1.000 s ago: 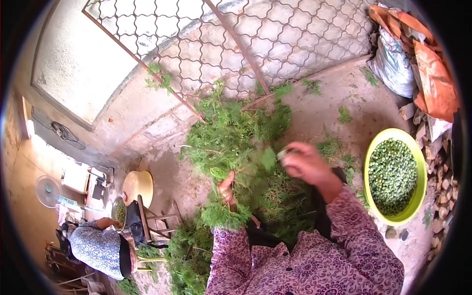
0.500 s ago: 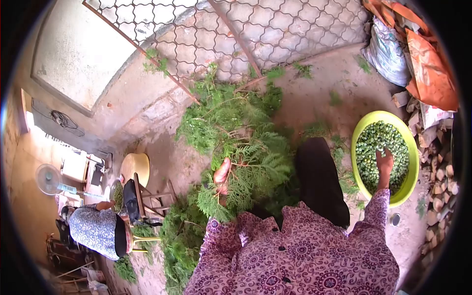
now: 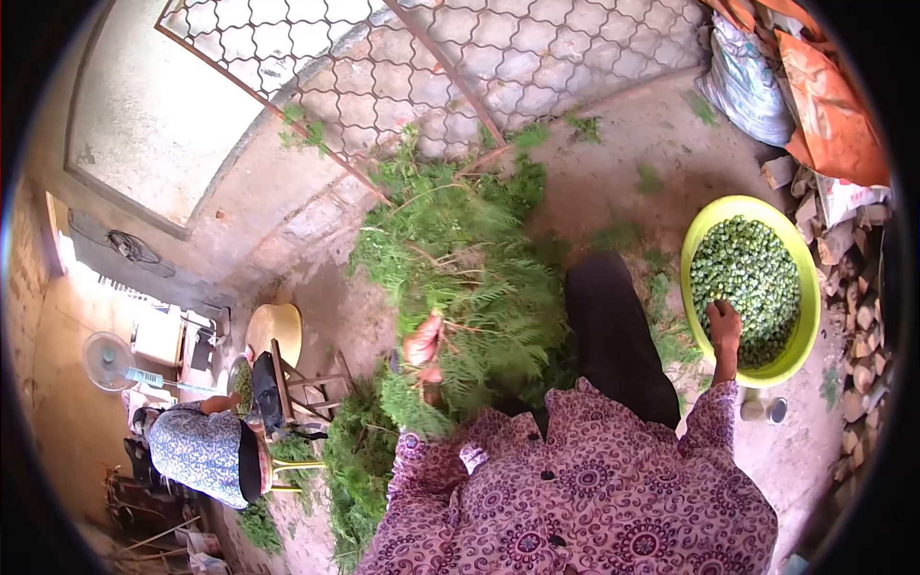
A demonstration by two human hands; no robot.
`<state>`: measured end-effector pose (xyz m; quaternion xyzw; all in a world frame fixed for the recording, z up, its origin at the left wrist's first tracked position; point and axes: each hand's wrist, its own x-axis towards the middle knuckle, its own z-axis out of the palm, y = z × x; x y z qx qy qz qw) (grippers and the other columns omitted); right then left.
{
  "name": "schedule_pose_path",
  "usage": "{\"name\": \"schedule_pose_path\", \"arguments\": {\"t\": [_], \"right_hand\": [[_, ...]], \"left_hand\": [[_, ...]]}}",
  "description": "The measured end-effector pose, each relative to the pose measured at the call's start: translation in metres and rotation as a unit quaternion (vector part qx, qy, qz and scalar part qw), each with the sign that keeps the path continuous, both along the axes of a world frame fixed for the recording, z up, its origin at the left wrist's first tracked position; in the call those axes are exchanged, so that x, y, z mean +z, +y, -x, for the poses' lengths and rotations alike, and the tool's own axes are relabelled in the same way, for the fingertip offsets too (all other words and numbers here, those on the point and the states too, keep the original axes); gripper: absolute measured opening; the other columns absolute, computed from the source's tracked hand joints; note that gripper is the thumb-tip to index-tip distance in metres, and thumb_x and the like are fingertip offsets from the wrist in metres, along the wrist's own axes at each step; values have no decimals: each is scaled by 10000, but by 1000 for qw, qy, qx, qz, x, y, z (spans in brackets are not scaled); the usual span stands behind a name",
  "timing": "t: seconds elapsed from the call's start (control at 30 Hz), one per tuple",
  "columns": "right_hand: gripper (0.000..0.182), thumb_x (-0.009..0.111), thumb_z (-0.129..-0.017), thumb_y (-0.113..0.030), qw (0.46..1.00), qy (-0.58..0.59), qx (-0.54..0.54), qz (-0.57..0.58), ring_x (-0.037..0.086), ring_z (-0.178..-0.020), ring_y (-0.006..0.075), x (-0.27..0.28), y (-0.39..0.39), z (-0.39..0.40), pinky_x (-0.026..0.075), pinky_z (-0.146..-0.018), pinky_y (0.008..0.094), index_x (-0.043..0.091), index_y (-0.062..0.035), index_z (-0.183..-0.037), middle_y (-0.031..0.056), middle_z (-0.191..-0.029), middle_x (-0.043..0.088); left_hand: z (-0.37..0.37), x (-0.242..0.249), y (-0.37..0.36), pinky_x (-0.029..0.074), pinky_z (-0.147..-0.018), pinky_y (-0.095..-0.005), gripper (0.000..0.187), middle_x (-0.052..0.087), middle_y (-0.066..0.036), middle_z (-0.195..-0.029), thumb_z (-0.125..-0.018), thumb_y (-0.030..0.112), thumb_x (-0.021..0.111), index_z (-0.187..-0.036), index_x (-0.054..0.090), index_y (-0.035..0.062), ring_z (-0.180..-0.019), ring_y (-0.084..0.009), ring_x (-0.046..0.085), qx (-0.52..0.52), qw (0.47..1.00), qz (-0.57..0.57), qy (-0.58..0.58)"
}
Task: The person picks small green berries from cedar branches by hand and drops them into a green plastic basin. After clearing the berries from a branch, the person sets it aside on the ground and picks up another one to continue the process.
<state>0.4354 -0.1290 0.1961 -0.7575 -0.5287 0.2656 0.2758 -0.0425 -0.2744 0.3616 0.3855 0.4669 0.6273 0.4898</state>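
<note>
My left hand [image 3: 424, 345] is closed around the stem of a feathery green branch [image 3: 484, 335], whose leaves spread out in front of my lap. My right hand [image 3: 725, 326] is over the near left part of a yellow-green tub [image 3: 813, 307]. Its fingers are curled together, and what they hold, if anything, is too small to make out. Small round green fruits [image 3: 747, 259] fill much of the tub. A pile of cut leafy branches [image 3: 450, 216] lies ahead of my left hand, and more greenery [image 3: 355, 460] lies to its left.
A metal cup [image 3: 777, 410] stands on the floor near the tub. Stacked firewood [image 3: 853, 350] and an orange sack [image 3: 824, 105] line the right side. At left, another person [image 3: 201, 450] sits by a wooden chair [image 3: 297, 393]. A wire-mesh gate [image 3: 460, 67] stands ahead.
My right hand has drawn back from the middle of the fruits toward the tub's near left side, and its fingers have closed. My left hand still grips the branch. The view has shifted slightly.
</note>
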Motion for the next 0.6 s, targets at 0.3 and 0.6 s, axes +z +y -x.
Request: {"name": "schedule_pose_path", "arguments": {"t": [0.3,0.6], "right_hand": [[422,558,-730,-329,1000,18,-4,-18,598,-857,269,5,-3,4,447,-783,333,597,-9,-1003,166,-939,616],[366,558,-751,-308,999,-21,12,-31,605,-816,251,-5,10,19,456,-735,328,606,-18,-968,163,-895,623]], "left_hand": [[265,-128,-159,509,-467,-281,330,569,-203,-973,-858,239,514,-1110,510,26,-710,-273,606,207,969,119,56],[116,-6,-281,435,-392,-277,404,572,-84,-627,-710,197,592,-1037,561,-38,-468,-158,541,296,649,575,400]]}}
